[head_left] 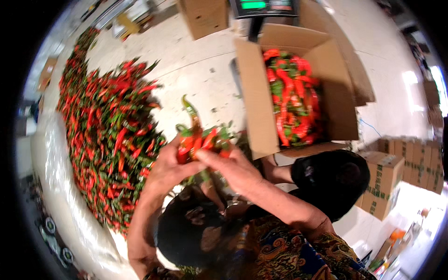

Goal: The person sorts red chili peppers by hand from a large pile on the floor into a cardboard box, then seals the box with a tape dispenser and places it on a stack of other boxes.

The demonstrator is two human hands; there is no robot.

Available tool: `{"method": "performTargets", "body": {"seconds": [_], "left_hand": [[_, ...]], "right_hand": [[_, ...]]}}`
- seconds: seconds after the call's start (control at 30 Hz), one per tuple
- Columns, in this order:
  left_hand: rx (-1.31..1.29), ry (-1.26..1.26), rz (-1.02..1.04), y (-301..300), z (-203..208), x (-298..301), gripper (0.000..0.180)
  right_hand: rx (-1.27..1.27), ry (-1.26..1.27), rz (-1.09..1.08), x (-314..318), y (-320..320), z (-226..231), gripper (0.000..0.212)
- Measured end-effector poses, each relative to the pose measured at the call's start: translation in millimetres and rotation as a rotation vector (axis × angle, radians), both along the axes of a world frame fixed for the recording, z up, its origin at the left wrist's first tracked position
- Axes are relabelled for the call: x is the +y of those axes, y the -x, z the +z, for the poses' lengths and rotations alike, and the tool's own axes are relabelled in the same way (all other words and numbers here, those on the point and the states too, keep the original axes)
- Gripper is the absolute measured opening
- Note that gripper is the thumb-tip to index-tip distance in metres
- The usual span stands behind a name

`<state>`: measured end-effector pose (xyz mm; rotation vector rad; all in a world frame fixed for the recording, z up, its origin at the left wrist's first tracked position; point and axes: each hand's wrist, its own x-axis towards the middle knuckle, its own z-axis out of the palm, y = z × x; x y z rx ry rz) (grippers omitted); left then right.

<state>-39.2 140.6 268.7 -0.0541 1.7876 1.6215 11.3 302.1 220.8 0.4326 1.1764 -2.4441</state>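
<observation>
A bunch of red chili peppers [197, 143] with green stems and leaves is gathered between my two hands over my lap. One longer pepper in it curves upward and turns green toward its tip. My left hand [165, 169] wraps the bunch from the left, and my right hand [237, 172] closes on it from the right, with the thumbs close together. To the left spreads a large pile of red chili peppers [112, 135] with green stalks. An open cardboard box [259, 100] stands ahead on the right, partly filled with red peppers [295, 102].
A digital scale display [254, 5] with a green readout rises behind the box. Clear plastic sheeting [60, 172] lines the pile's left side. Another carton [204, 17] stands at the back. Stacked cartons [381, 179] are at the right. Leaf scraps dot the pale floor [186, 65].
</observation>
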Motion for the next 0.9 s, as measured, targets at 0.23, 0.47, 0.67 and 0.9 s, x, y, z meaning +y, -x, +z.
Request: {"method": "performTargets", "body": {"seconds": [0.23,0.47,0.67,0.9], "left_hand": [[0.045,-0.172,-0.061,16,60,75,0.054],[0.188,-0.161,-0.214,35,54,167,0.060],[-0.010,-0.097,-0.122,41,-5,173,0.046],[0.010,-0.103,-0.130,43,8,186,0.053]], "right_hand": [[0.068,-0.008,0.015,79,4,80,0.032],[0.150,-0.449,0.097,191,20,112,0.035],[0.171,-0.901,-0.124,271,2,78,0.048],[0.245,-1.215,0.033,270,8,70,0.040]]}}
